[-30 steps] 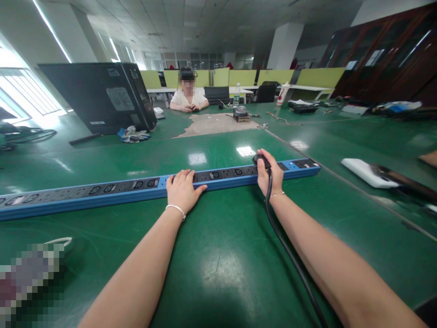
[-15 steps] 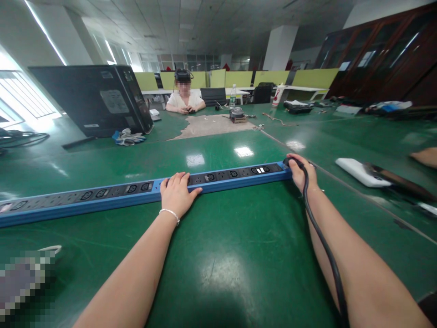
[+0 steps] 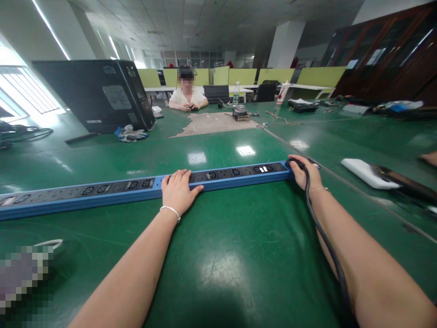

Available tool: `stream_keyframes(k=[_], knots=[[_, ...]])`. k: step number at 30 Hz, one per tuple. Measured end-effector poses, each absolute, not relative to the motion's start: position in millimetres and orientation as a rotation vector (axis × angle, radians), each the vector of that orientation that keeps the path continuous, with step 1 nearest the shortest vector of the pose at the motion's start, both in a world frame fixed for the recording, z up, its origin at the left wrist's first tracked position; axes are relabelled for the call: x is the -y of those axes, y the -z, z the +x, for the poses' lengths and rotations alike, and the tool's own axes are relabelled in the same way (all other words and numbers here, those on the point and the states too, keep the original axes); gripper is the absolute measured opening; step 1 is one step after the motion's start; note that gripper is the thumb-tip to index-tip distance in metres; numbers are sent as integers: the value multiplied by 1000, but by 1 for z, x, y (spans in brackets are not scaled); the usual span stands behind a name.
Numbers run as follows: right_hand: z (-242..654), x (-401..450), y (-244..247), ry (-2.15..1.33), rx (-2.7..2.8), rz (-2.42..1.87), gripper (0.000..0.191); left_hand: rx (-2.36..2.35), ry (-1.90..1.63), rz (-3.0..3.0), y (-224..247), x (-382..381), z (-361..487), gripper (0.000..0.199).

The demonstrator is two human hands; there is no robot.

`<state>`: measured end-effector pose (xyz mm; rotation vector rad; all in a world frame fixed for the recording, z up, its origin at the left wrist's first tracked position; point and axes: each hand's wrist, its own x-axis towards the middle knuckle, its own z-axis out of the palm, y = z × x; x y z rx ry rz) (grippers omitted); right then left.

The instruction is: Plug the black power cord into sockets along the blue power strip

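Note:
A long blue power strip [image 3: 239,175] with black sockets lies slantwise across the green table [image 3: 218,241], its left end running out of view. My left hand [image 3: 179,187] lies over its middle, fingers across the top and thumb along the near side, gripping it. At the strip's right end, my right hand [image 3: 303,172] closes around a black power cord [image 3: 326,241] where it meets the strip. From there the cord hangs down along my right forearm. My palm and fingers hide how the cord joins the strip.
A black computer case [image 3: 92,95] stands at the back left, with work gloves [image 3: 130,134] beside it. A white-and-dark object [image 3: 370,173] lies on the right. Across the table sits a person [image 3: 187,98] behind a bottle [image 3: 236,94]. A blurred-out item [image 3: 23,275] lies front left.
The view has shifted slightly. Both hands keep their places on the strip and the cord; the fingers of my right hand have moved a little at the strip's end.

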<state>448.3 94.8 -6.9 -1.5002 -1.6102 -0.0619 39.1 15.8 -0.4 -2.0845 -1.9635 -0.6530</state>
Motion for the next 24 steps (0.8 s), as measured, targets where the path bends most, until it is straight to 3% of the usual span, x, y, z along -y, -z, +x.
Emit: stream_keyframes(k=[11,19,24], knots=[[444,-96,18,94,1531,-1490,33,1966,641,-2088,1,-16,38,57],[440,-101,2,114,1107,-1097,37,1971,659,-2095,-1,-16,39,57],[426,-94,1,-10,1352,-1213,34,1975,660,-2096,-1,-16,39,57]])
